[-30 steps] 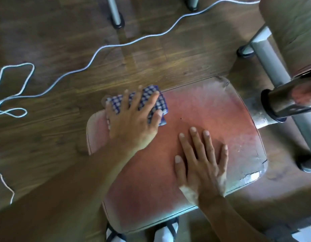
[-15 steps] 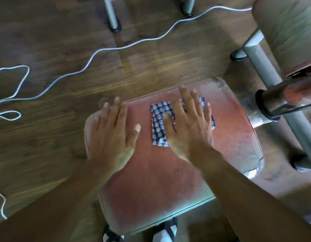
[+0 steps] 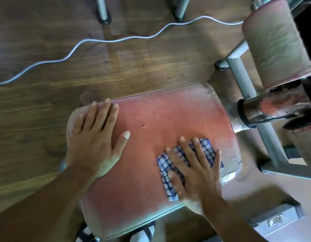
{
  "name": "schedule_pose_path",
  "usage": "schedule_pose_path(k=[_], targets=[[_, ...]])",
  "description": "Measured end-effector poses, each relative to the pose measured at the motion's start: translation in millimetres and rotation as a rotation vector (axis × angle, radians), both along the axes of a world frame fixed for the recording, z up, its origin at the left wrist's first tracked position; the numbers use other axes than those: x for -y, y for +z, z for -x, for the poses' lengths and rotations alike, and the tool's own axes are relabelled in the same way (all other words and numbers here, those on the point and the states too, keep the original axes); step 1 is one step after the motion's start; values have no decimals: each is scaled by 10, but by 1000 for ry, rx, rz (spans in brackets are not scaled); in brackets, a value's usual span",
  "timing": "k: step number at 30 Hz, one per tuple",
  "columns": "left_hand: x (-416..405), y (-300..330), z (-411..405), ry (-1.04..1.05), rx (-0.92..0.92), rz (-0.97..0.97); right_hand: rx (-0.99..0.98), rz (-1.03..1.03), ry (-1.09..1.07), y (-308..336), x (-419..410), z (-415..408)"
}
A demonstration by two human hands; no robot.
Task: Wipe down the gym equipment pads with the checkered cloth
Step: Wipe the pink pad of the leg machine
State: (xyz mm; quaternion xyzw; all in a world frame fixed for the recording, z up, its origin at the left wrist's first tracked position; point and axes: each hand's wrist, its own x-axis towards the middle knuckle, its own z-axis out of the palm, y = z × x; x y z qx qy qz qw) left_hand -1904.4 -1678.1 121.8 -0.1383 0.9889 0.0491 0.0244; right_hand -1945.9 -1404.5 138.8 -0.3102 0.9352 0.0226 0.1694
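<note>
A worn red seat pad (image 3: 147, 119) fills the middle of the head view. My right hand (image 3: 195, 170) lies flat with spread fingers on the blue-and-white checkered cloth (image 3: 166, 175), pressing it onto the pad's near right part. The cloth shows around my fingers and to the left of my palm. My left hand (image 3: 95, 142) rests flat and bare on the pad's left end, fingers straight, thumb out to the right. A second faded pad (image 3: 273, 42) stands on the machine at the upper right.
Grey metal frame tubes (image 3: 245, 88) and a dark chrome roller (image 3: 266, 109) crowd the pad's right side. A white cable (image 3: 116, 39) snakes over the wooden floor beyond the pad. Two frame feet (image 3: 104, 18) stand at the top. My striped shoes (image 3: 142, 234) show below the pad.
The cloth passed from my left hand to my right hand. My right hand has since slid it from the pad's middle toward the near right corner. My left hand stays flat on the left end.
</note>
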Motion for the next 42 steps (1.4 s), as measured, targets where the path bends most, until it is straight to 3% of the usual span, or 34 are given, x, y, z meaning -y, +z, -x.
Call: schedule_pose_path(k=[6,8,10,15,18,20,24,26,30,35,42], targets=[[-4,2,-5,15,11,-7,-87,59,-540,-21,349,1054],[-3,6,-2,16,11,5,-79,83,-618,-1,586,1221],[-8,5,-5,14,-8,11,-85,76,-527,24,842,1229],[-4,-4,-9,8,-64,-6,-9,56,-32,49,1326,825],[-4,-2,-5,15,-62,-17,19,37,67,40,1282,942],[2,-1,2,23,-53,-8,-2,27,12,19,1187,1178],[-10,4,16,21,-22,-7,-18,69,-356,0,808,1627],[0,6,9,20,-4,-9,-36,139,-405,-8,560,1640],[3,3,-4,9,-9,-12,-69,142,-548,4,131,1318],[14,-1,-6,5,-30,-44,-84,87,-532,32,-95,388],[33,-22,-27,-8,-92,-111,18,62,-579,-6,587,-818]])
